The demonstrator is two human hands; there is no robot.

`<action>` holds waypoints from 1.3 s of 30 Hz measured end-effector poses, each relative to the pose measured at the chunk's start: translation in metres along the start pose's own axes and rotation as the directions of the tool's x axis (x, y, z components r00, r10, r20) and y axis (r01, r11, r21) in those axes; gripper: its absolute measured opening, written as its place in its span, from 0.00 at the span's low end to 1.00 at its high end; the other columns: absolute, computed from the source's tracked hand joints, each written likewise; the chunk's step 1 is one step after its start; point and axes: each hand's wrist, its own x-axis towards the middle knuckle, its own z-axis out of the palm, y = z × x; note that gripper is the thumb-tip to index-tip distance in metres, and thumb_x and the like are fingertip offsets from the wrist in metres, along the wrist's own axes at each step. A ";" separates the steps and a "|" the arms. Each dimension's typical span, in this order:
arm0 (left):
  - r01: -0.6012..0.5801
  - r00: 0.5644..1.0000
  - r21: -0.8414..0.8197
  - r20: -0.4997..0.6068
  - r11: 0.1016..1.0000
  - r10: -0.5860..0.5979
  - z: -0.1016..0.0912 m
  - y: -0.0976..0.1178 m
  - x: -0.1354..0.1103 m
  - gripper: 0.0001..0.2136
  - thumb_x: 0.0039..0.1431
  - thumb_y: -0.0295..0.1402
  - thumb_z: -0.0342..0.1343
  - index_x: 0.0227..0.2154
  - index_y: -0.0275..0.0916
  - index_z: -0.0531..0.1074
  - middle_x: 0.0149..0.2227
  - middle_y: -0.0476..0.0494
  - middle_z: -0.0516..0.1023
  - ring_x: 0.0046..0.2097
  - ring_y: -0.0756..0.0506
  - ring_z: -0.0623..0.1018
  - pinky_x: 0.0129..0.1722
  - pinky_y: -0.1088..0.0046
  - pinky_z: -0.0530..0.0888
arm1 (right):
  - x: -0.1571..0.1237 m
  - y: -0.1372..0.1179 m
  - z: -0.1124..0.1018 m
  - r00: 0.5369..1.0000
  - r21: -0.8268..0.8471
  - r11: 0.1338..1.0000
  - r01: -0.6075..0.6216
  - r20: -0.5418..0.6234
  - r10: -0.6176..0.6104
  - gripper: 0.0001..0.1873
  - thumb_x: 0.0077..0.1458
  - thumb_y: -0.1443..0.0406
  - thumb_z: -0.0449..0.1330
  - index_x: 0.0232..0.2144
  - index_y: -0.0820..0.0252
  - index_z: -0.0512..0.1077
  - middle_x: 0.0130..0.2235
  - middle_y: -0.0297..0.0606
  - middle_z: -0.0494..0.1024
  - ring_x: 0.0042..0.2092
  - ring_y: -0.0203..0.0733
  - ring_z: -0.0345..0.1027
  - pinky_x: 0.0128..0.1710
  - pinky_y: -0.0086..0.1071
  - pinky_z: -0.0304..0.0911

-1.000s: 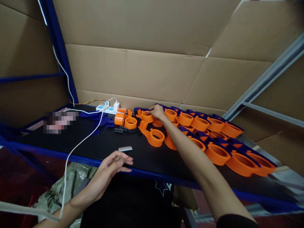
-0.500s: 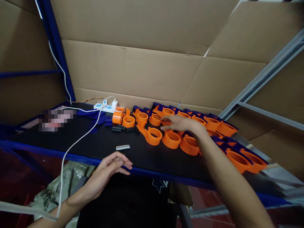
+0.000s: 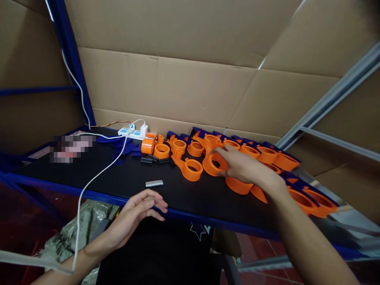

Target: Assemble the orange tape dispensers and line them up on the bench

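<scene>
My right hand (image 3: 242, 166) grips an orange ring-shaped plastic part (image 3: 213, 164), tilted up off the black tabletop (image 3: 118, 178). Around it lie several more orange ring parts (image 3: 192, 169) in rows, some with dark blue pieces (image 3: 198, 132) behind them. My left hand (image 3: 139, 209) rests at the table's near blue edge, fingers loosely spread, holding nothing. A small grey flat strip (image 3: 154, 183) lies on the table just beyond its fingertips.
A white power strip (image 3: 133, 133) with a plugged charger sits at the back, its white cable (image 3: 89, 186) trailing off the front edge. Small black cylinders (image 3: 151, 160) lie near an orange spool (image 3: 147, 145). Cardboard walls (image 3: 184, 87) back the table. A crumpled bag (image 3: 74, 237) lies below.
My right hand drew back from the far row of orange parts toward me, closed on one orange ring part and lifted it. My left hand stayed at the table edge.
</scene>
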 end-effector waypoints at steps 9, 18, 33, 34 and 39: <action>-0.192 0.976 -0.161 -0.135 0.968 0.171 -0.001 0.000 0.001 0.22 0.63 0.42 0.56 0.58 0.40 0.72 0.62 0.34 0.72 0.63 0.33 0.69 0.59 0.56 0.69 | -0.067 -0.136 -0.018 0.860 0.484 0.732 0.480 -0.094 -0.502 0.32 0.50 0.62 0.72 0.56 0.46 0.69 0.57 0.40 0.71 0.54 0.51 0.70 0.54 0.42 0.67; -0.158 0.934 -0.103 -0.338 0.982 0.115 -0.010 0.014 -0.006 0.20 0.61 0.43 0.57 0.49 0.34 0.78 0.25 0.44 0.80 0.26 0.47 0.77 0.28 0.74 0.75 | -0.007 -0.148 0.066 0.865 0.576 0.658 0.485 -0.204 -0.459 0.16 0.67 0.65 0.56 0.55 0.56 0.71 0.52 0.42 0.77 0.53 0.44 0.70 0.54 0.39 0.64; -0.059 0.941 0.159 -0.320 0.986 0.108 -0.007 0.004 0.002 0.16 0.61 0.41 0.61 0.45 0.35 0.75 0.24 0.41 0.82 0.24 0.48 0.80 0.24 0.79 0.72 | 0.012 -0.147 0.091 0.920 0.529 0.759 0.380 -0.304 -0.248 0.05 0.61 0.66 0.63 0.34 0.58 0.79 0.37 0.37 0.82 0.38 0.39 0.72 0.38 0.31 0.65; -0.045 0.944 0.181 -0.313 0.983 0.101 -0.008 0.003 0.003 0.16 0.61 0.41 0.61 0.45 0.35 0.75 0.24 0.41 0.82 0.24 0.47 0.80 0.24 0.79 0.71 | 0.011 -0.145 0.085 0.928 0.628 0.690 0.359 -0.317 -0.195 0.05 0.61 0.65 0.63 0.35 0.59 0.79 0.36 0.37 0.82 0.36 0.38 0.72 0.36 0.30 0.65; -0.022 0.954 0.225 -0.286 0.974 0.087 -0.009 -0.001 0.005 0.17 0.60 0.41 0.62 0.46 0.34 0.74 0.23 0.40 0.83 0.25 0.44 0.82 0.23 0.78 0.72 | 0.000 -0.138 0.057 0.927 0.767 0.522 0.373 -0.284 -0.245 0.10 0.61 0.60 0.63 0.38 0.59 0.80 0.33 0.37 0.81 0.31 0.35 0.71 0.30 0.28 0.64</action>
